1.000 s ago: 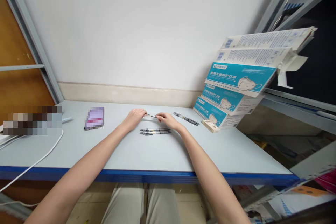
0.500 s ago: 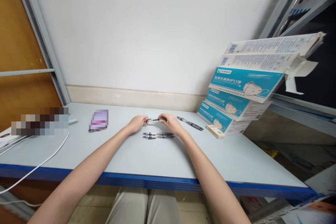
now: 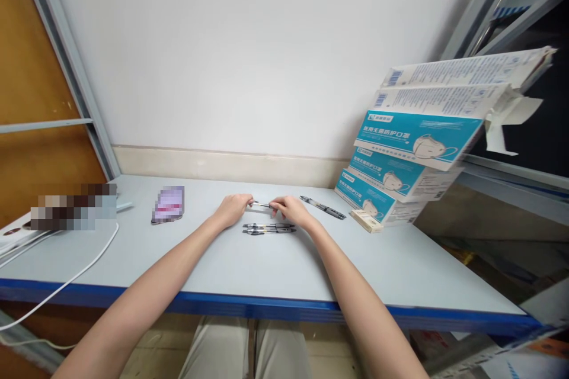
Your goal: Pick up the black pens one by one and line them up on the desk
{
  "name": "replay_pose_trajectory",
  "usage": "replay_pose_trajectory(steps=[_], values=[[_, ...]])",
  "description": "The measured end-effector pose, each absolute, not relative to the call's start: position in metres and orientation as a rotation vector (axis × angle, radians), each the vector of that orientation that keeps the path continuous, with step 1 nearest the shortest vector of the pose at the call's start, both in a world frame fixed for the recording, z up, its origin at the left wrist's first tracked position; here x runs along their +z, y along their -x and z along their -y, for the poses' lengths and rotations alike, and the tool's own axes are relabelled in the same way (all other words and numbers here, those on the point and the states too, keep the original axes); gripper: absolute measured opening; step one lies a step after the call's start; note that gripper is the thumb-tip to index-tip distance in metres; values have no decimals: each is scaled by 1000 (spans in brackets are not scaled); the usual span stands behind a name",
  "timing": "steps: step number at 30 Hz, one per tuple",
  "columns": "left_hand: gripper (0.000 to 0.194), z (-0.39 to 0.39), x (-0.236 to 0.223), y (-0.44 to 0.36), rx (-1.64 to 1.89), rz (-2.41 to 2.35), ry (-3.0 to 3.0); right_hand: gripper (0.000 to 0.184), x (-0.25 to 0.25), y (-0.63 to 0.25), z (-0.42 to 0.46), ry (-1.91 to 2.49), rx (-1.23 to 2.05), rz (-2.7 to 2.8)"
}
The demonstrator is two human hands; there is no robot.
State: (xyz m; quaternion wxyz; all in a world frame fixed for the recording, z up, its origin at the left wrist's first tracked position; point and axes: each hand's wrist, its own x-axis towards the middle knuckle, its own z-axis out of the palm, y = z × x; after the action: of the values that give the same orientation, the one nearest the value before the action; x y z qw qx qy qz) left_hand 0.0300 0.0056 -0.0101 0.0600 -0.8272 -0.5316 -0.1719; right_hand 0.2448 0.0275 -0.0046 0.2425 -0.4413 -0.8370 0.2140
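Above the middle of the desk, a thin pen (image 3: 261, 205) spans the gap between my two hands, lying nearly level. My left hand (image 3: 235, 208) pinches its left end. Closed round its right end are the fingers of my right hand (image 3: 287, 209). Both ends are hidden by fingers, and the pen's finer parts are too small to make out. Just in front of the hands, several black-and-clear pens (image 3: 268, 229) lie side by side, pointing left and right. More such pens (image 3: 323, 207) lie slanted to the right of my right hand.
A small cream box (image 3: 366, 221) sits beside stacked blue-and-white mask boxes (image 3: 382, 177) on the right. At left are a blurred phone (image 3: 169, 204), a power strip (image 3: 15, 231) and a white cable (image 3: 95, 256). The desk's blue front edge (image 3: 249, 302) runs before my legs.
My hands stay in almost the same place. The fingers have shifted on the pen: its dark part beside my right fingers showed before, and a lighter stretch shows now.
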Motion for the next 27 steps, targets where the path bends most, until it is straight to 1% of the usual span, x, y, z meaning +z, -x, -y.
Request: replay_pose_trajectory(steps=[2, 3, 4, 6, 7, 9, 10, 12, 14, 16, 18, 19, 21, 23, 24, 27], values=[[26, -5, -10, -31, -506, 1608, 2512, 19, -6, -246, -30, 1197, 521, 2293], [26, -5, -10, -31, -505, 1612, 2509, 22, -6, -246, -31, 1168, 507, 2265], [26, -5, -9, -31, -511, 1615, 2501, 29, -6, -245, -31, 1126, 528, 2225], [26, -5, -9, -31, -534, 1624, 2480, 41, -6, -244, -31, 1051, 682, 2156], [26, -5, -9, -31, -542, 1627, 2476, 42, -5, -243, -31, 1040, 777, 2144], [26, -4, -8, -32, -543, 1624, 2487, 39, -4, -242, -29, 1089, 869, 2187], [26, -4, -8, -32, -537, 1618, 2500, 35, -4, -242, -29, 1131, 839, 2228], [27, -3, -8, -32, -524, 1608, 2520, 26, -4, -242, -29, 1182, 671, 2280], [27, -2, -7, -32, -527, 1612, 2519, 29, -5, -243, -30, 1166, 572, 2248], [27, -2, -7, -32, -544, 1617, 2510, 34, -6, -244, -32, 1130, 682, 2211], [27, -1, -6, -32, -553, 1600, 2516, 36, -6, -245, -33, 1117, 849, 2220], [27, -1, -6, -32, -552, 1586, 2521, 35, -6, -245, -33, 1126, 873, 2236], [26, -1, -6, -32, -548, 1552, 2530, 29, -6, -245, -33, 1154, 768, 2255], [26, -1, -7, -32, -543, 1539, 2528, 35, -5, -245, -33, 1145, 667, 2226], [26, -1, -7, -31, -540, 1543, 2524, 37, -5, -244, -33, 1127, 685, 2207], [26, -2, -8, -31, -519, 1558, 2521, 35, -5, -243, -33, 1082, 899, 2214]])
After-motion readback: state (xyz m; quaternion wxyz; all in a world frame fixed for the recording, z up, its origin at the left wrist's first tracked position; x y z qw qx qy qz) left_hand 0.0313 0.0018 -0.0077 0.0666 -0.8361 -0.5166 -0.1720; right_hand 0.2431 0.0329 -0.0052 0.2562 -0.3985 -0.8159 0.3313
